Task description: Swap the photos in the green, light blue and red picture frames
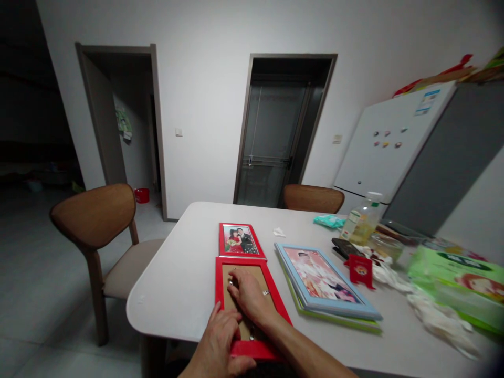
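Note:
A red picture frame [218,273] lies face down on the table in front of me, its brown backing board [258,278] showing. My left hand [220,336] grips the frame's near left corner, thumb along the near edge. Across the board reaches my right hand [250,296], fingers curled at a small metal clip [230,282] on the left side. Another metal clip [266,292] sits on the right side of the board, and one more [252,333] is near the bottom. Just beyond, a second red frame [221,239] lies face up with a photo of a couple.
Right of my hands, a blue picture frame [334,278] lies on a green one [299,304]. Further right are a phone [346,248], a red card stand [360,270], a bottle [362,218], crumpled tissues [437,320] and a green tissue pack [460,283]. A chair [94,215] stands left.

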Tool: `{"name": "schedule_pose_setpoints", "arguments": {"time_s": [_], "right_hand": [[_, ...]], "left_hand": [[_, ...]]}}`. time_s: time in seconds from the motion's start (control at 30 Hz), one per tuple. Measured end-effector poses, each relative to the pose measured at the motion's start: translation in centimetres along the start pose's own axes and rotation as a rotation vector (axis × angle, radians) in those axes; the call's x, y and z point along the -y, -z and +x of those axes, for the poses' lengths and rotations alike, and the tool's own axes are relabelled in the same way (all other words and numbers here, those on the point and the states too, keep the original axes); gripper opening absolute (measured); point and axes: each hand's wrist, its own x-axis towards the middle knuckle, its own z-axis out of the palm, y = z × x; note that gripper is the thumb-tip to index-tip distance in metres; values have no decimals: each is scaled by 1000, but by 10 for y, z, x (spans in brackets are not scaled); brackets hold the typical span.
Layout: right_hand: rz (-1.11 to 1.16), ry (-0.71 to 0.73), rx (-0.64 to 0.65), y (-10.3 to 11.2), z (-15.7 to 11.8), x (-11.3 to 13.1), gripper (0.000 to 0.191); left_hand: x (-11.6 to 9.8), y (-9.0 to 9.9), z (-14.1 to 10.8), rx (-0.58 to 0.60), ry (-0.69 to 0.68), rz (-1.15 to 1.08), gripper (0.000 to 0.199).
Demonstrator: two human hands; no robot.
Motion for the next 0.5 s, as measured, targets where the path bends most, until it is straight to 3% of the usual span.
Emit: {"name": "schedule_pose_setpoints", "arguments": {"time_s": [0.1,0.23,0.4,0.5], "right_hand": [[-32,-12,-8,1,-1,-1,14],[-98,151,121,1,2,5,18],[-90,216,159,2,0,10,20],[-54,156,130,5,2,4,19]], "left_hand": [[1,-1,-1,-6,12,0,31],[6,-4,-1,-29,-34,-4,35],[9,-4,-3,-22,-72,20,33],[10,-1,-3,-41,-78,-7,33]]}}
